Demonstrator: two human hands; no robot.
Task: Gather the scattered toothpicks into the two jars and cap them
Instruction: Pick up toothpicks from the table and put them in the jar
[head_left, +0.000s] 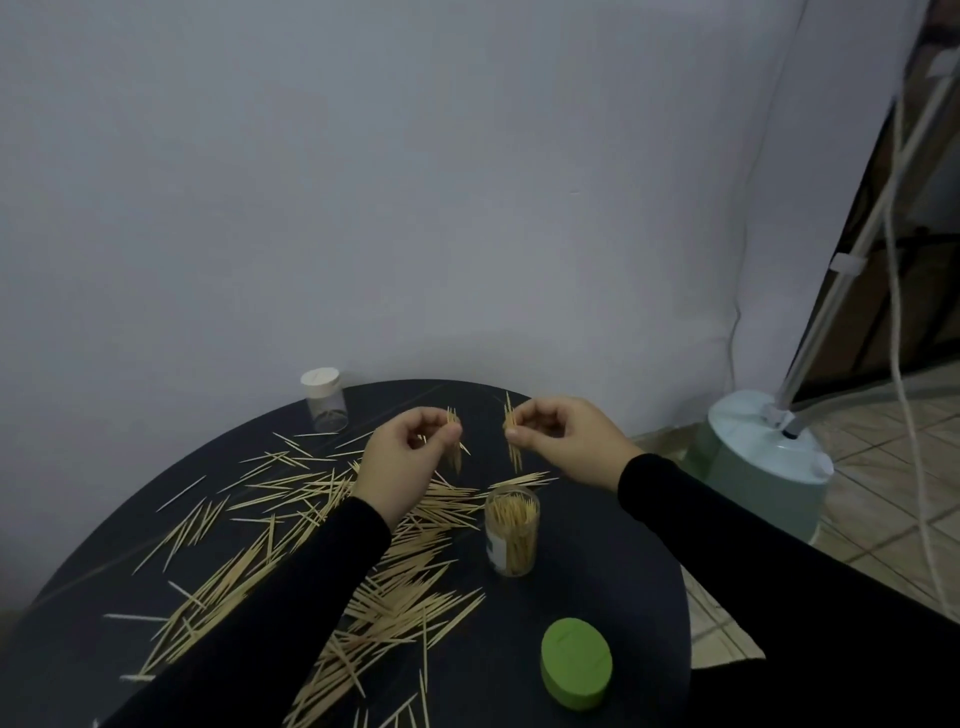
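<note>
Lower right of frame: green cap lies on the dark table, off its jar. Just above it, right of centre, the open jar stands upright, well filled with toothpicks. Scattered toothpicks cover the table's left and centre, many under the forearms.

Above the jar, both hands are raised off the table, palms roughly facing each other, sleeves black. Left hand pinches a small upright bundle; right hand pinches another bundle.

Risk, as judged: the jar mouth is crowded, so a bundle lowered askew could snag and spill, or a sleeve could tip the jar.

Upper left, at the table's far edge: second jar, white cap on, nearly empty.
</note>
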